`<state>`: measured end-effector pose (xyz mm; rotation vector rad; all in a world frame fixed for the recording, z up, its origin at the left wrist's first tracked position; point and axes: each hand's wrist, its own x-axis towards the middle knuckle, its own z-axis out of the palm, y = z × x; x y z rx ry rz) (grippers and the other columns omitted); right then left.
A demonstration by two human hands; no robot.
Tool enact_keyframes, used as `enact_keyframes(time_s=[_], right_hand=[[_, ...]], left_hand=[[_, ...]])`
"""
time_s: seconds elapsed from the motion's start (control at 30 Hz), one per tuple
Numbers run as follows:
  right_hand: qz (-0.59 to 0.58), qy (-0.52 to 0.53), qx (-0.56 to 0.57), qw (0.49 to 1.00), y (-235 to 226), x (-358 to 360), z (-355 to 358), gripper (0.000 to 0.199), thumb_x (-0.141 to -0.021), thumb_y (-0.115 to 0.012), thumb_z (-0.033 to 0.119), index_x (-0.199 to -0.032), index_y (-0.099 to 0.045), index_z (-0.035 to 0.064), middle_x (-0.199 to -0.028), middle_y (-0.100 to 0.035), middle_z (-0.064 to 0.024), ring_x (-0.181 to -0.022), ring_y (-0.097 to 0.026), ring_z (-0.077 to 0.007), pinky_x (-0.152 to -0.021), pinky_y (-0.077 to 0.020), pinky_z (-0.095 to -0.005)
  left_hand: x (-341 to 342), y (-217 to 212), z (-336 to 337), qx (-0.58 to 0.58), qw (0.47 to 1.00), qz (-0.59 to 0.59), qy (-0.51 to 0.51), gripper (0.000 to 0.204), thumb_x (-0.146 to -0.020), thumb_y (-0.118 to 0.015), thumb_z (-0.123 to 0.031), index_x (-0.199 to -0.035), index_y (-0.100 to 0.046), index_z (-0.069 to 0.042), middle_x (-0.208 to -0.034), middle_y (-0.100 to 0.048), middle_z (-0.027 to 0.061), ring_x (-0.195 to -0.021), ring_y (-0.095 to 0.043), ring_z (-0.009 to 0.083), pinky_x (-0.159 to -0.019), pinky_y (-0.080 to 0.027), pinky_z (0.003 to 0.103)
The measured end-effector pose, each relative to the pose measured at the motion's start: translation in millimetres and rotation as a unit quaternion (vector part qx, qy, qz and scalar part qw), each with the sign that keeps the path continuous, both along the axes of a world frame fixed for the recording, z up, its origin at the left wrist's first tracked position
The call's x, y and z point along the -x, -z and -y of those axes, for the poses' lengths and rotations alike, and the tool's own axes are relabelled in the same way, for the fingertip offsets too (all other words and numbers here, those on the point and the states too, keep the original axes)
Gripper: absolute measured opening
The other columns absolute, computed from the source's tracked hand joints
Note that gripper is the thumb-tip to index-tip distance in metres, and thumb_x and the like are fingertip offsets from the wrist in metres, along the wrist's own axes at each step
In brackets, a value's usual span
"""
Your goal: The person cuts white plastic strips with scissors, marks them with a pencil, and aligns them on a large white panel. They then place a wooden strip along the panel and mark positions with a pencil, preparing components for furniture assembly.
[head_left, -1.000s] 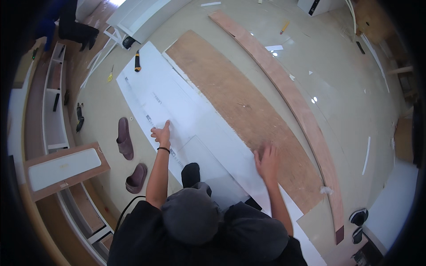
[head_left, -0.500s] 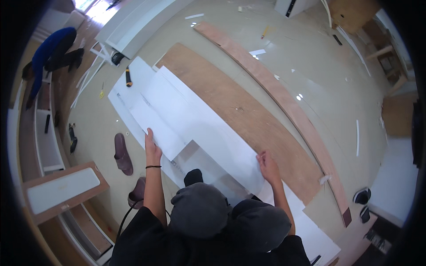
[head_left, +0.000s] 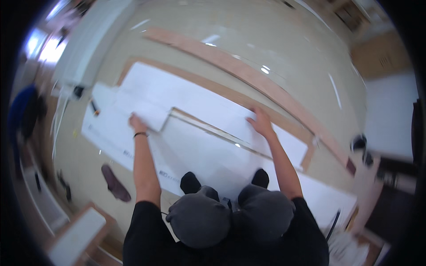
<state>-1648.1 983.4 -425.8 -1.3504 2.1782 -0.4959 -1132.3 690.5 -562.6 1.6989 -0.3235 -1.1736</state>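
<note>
A long white sheet [head_left: 195, 94] lies across a brown wooden board [head_left: 293, 126], whose margin shows along the sheet's far side. Its outline steps in on the near side, where a narrow brown strip shows. My left hand [head_left: 137, 123] is closed on the near edge of the sheet's left part. At the far edge, right of the middle, my right hand [head_left: 261, 121] grips the sheet, its fingertips partly hidden and blurred. Beneath my feet spreads a larger white sheet [head_left: 208, 162] with printed marks. A black-and-orange utility knife [head_left: 94, 107] rests on its left end.
A long reddish-brown plank [head_left: 266, 80] lies beyond the board. White cabinet parts [head_left: 95, 42] stand at the far left, near a crouching person in blue [head_left: 24, 113]. A slipper [head_left: 115, 184] lies to the left, dark shoes [head_left: 361, 144] to the right.
The stepped white sheet has moved away from me and now covers much of the brown board. Both hands have gone with it, and my view has shifted.
</note>
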Motion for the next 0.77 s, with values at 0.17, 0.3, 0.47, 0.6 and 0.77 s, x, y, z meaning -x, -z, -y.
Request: enact_keyframes(time_s=[0.17, 0.3, 0.47, 0.6, 0.77], right_hand=[[-0.206, 0.026, 0.122, 0.971, 3, -43, 0, 0.049, -0.082, -0.072, 0.021, -0.125, -0.056, 0.0025, -0.133, -0.050, -0.0210, -0.124, -0.048, -0.0379, -0.104, -0.0388, -0.0507], [-0.172, 0.008, 0.137, 0.975, -21, -66, -42, 0.062, -0.080, -0.074, 0.026, -0.132, -0.049, 0.0030, -0.135, -0.047, -0.0183, -0.133, -0.040, -0.0354, -0.110, -0.0332, -0.0522], [-0.210, 0.083, 0.108, 0.968, -13, -58, -101, 0.064, -0.081, -0.073, 0.030, -0.133, -0.047, 0.0039, -0.138, -0.046, -0.0193, -0.132, -0.042, -0.0354, -0.109, -0.0337, -0.0493], [-0.206, 0.270, 0.049, 0.939, -9, -21, -123, 0.061, -0.083, -0.071, 0.027, -0.132, -0.045, 0.0025, -0.130, -0.051, -0.0185, -0.122, -0.049, -0.0361, -0.098, -0.0429, -0.0501], [-0.231, 0.240, -0.002, 0.943, -13, 42, -91, 0.064, -0.083, -0.073, 0.031, -0.134, -0.044, 0.0064, -0.130, -0.051, -0.0190, -0.123, -0.050, -0.0370, -0.097, -0.0438, -0.0516]], left_hand=[[1, -9, 9, -0.061, 0.993, 0.086, 0.048, 0.049, -0.099, -0.052, -0.037, -0.126, -0.054, 0.004, -0.125, -0.061, 0.0163, -0.106, -0.061, 0.0340, -0.091, -0.051, 0.053], [8, -37, 5, -0.019, 0.993, 0.068, 0.099, 0.043, -0.099, -0.057, -0.027, -0.124, -0.053, 0.007, -0.119, -0.061, 0.0201, -0.106, -0.062, 0.0333, -0.089, -0.054, 0.052], [-10, -54, -2, -0.054, 0.978, 0.034, 0.200, 0.045, -0.099, -0.059, -0.024, -0.123, -0.041, 0.009, -0.114, -0.059, 0.0216, -0.097, -0.065, 0.0331, -0.084, -0.061, 0.047], [-17, -57, -20, -0.010, 0.957, 0.056, 0.283, 0.037, -0.099, -0.059, -0.028, -0.110, -0.042, 0.003, -0.111, -0.059, 0.0211, -0.091, -0.067, 0.0296, -0.074, -0.063, 0.042], [-51, -69, 10, -0.160, 0.844, 0.232, 0.456, 0.050, -0.095, -0.062, -0.045, -0.109, -0.042, -0.002, -0.099, -0.061, 0.0249, -0.078, -0.072, 0.0306, -0.053, -0.058, 0.024]])
